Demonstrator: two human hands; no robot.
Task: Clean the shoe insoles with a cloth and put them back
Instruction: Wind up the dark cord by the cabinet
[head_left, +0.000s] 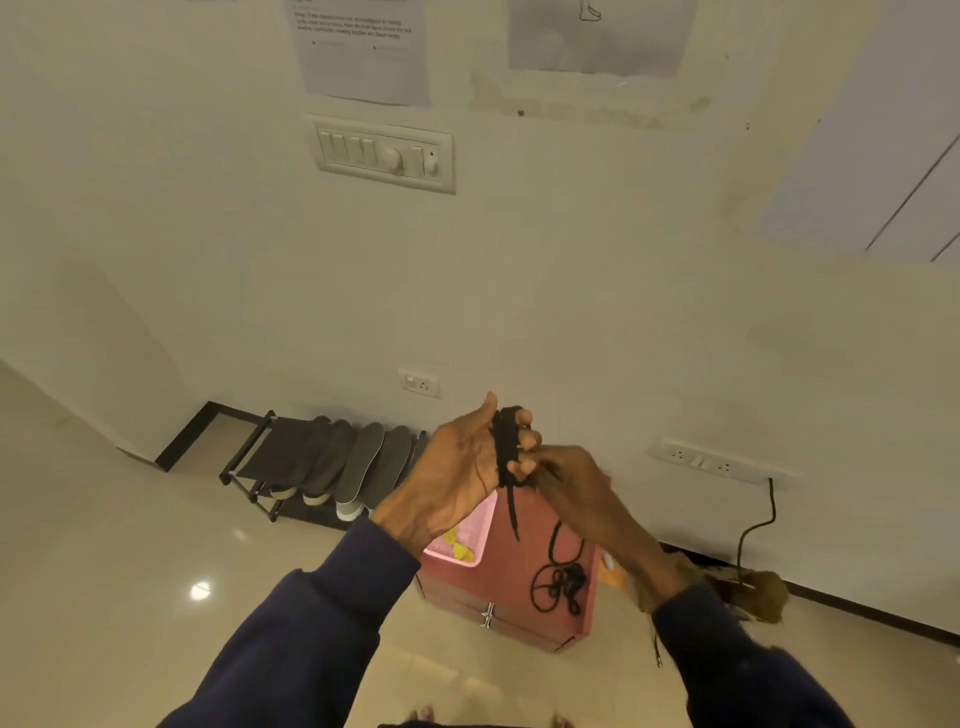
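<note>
My left hand (462, 467) is raised in front of me with a black shoelace (506, 452) wound around its fingers. One end of the lace dangles down past the palm. My right hand (576, 483) pinches the lace just right of the left fingers. Several grey insoles (363, 462) lean side by side on a low black shoe rack (249, 457) against the wall, to the left of my hands. No cloth is visible.
A pink box (519, 587) stands on the floor below my hands, with another black lace (561, 582) coiled on its lid and yellow bits in a pink tray (483, 525). A brown shoe (763, 592) lies to the right. A black cord (753, 530) hangs from a wall socket.
</note>
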